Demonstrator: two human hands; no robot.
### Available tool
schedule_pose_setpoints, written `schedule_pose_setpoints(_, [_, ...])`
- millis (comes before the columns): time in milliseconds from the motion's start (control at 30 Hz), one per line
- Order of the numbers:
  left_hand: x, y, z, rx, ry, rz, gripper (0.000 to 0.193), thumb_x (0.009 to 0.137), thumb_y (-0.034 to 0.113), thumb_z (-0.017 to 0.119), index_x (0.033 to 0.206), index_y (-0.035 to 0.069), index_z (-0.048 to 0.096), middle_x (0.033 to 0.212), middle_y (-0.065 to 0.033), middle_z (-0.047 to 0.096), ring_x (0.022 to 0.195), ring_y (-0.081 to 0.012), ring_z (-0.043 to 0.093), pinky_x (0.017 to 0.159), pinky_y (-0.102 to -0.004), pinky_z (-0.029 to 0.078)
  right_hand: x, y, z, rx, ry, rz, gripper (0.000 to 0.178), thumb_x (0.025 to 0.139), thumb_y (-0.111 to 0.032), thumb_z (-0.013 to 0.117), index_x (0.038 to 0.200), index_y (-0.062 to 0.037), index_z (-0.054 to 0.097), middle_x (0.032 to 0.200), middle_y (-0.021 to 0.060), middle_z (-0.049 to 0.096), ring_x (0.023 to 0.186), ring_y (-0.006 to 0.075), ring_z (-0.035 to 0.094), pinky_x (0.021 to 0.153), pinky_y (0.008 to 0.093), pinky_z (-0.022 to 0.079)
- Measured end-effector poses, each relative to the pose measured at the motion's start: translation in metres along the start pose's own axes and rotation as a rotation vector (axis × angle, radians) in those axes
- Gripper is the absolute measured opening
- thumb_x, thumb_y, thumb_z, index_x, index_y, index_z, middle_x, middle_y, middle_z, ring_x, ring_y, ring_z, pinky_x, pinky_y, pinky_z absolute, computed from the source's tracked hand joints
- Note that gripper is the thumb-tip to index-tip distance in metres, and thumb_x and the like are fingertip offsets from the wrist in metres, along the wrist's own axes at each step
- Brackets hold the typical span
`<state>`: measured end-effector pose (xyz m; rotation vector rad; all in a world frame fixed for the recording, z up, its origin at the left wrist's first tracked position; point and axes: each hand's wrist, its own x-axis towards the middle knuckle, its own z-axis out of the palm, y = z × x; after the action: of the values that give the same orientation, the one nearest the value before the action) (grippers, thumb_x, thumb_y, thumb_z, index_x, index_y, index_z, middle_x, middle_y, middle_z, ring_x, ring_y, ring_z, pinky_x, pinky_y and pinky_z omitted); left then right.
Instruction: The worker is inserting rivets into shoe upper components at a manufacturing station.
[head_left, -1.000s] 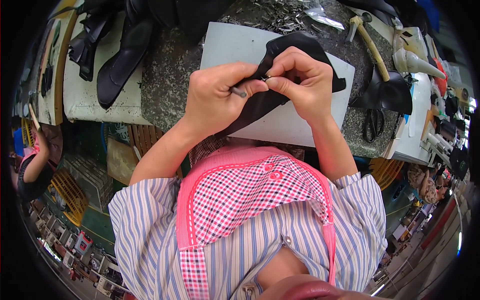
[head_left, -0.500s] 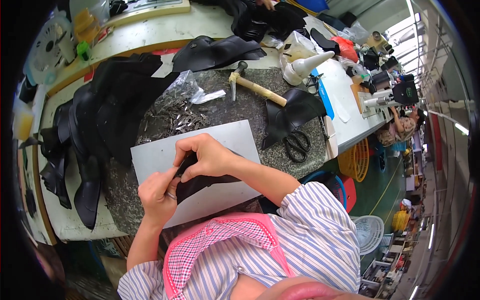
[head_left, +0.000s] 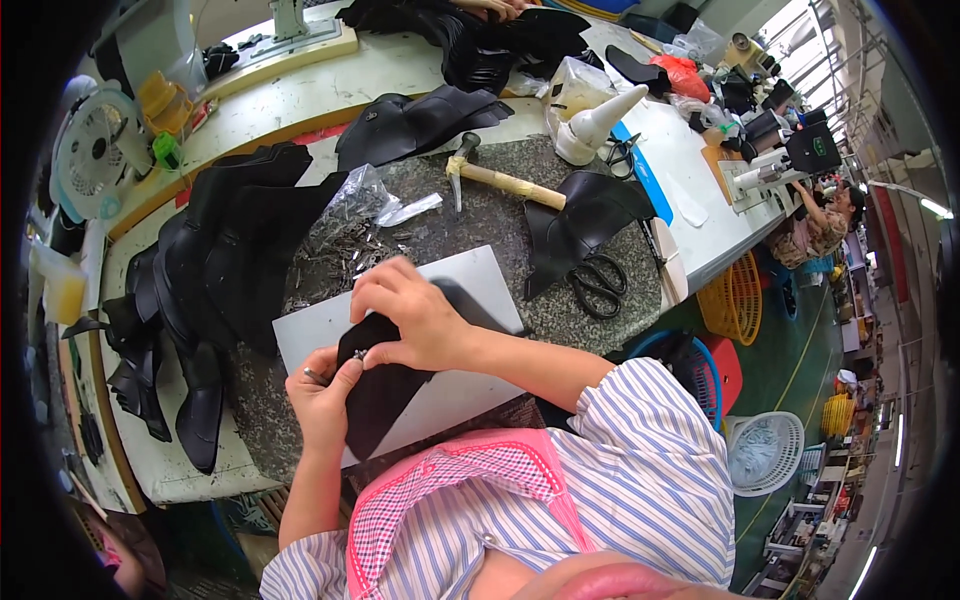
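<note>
A black leather piece (head_left: 378, 392) lies on a pale grey board (head_left: 462, 290) over a speckled stone slab (head_left: 560, 300). My right hand (head_left: 412, 312) presses on the upper edge of the leather piece and pinches it near a small metal fitting. My left hand (head_left: 322, 397) grips the same piece at its left edge, with a small metal part between finger and thumb. A clear bag of small metal fittings (head_left: 352, 215) lies just beyond the board.
A stack of black leather pieces (head_left: 215, 270) lies to the left. A hammer (head_left: 495, 178), black scissors (head_left: 598, 284), another leather piece (head_left: 585, 215) and a white cone-shaped form (head_left: 598, 125) lie to the right. A small fan (head_left: 92, 150) stands far left. Another person (head_left: 830, 220) works at the right.
The view has swung round, so the bench now runs diagonally. My hands stay together on the black leather piece, which now lies flatter on the board.
</note>
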<state>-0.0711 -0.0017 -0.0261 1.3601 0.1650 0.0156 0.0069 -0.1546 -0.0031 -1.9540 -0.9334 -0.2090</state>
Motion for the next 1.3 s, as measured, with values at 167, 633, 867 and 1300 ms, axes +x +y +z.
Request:
schedule_pose_setpoints(167, [-0.007,-0.008,0.018,-0.092,0.223,0.07,0.01,0.077,0.001,0.059,0.086,-0.002,0.058,0.075,-0.0011,0.058,0.068,-0.0058,0.051,0.062,-0.0179,0.04,-0.007,0.001,0.002,-0.034,0.081,-0.097,0.02,0.051,-0.016,0.072,0.065,-0.0142,0.058,0.084,-0.0006,0.052,0.089,0.0228,0.045,0.08,0.0355,0.03])
schedule_pose_setpoints(633, [-0.014,0.005,0.031,-0.192,0.1,0.153,0.015,0.077,0.004,0.062,0.091,-0.003,0.059,0.075,-0.0035,0.061,0.067,-0.0052,0.054,0.06,-0.0174,0.044,-0.013,-0.004,-0.009,0.09,0.107,-0.114,0.019,0.051,-0.004,0.073,0.065,-0.0062,0.062,0.085,0.0045,0.053,0.087,0.021,0.049,0.072,0.0307,0.041])
schedule_pose_setpoints(867, [-0.015,0.007,0.028,-0.06,0.087,0.177,0.015,0.074,0.003,0.065,0.087,-0.001,0.061,0.074,-0.0036,0.062,0.065,-0.0052,0.055,0.059,-0.017,0.044,-0.01,-0.003,-0.014,0.056,-0.002,-0.166,0.017,0.052,-0.007,0.073,0.064,-0.006,0.061,0.096,0.0074,0.056,0.094,0.0244,0.049,0.079,0.034,0.04])
schedule_pose_setpoints(1300, [-0.013,0.008,0.02,0.502,-0.02,0.383,0.018,0.067,-0.003,0.062,0.085,0.001,0.061,0.072,-0.0105,0.063,0.064,-0.018,0.062,0.059,-0.026,0.047,-0.004,0.001,-0.022,0.54,-0.348,0.416,0.018,0.054,0.002,0.07,0.063,-0.0004,0.055,0.06,0.0001,0.055,0.062,0.006,0.052,0.057,0.0211,0.042])
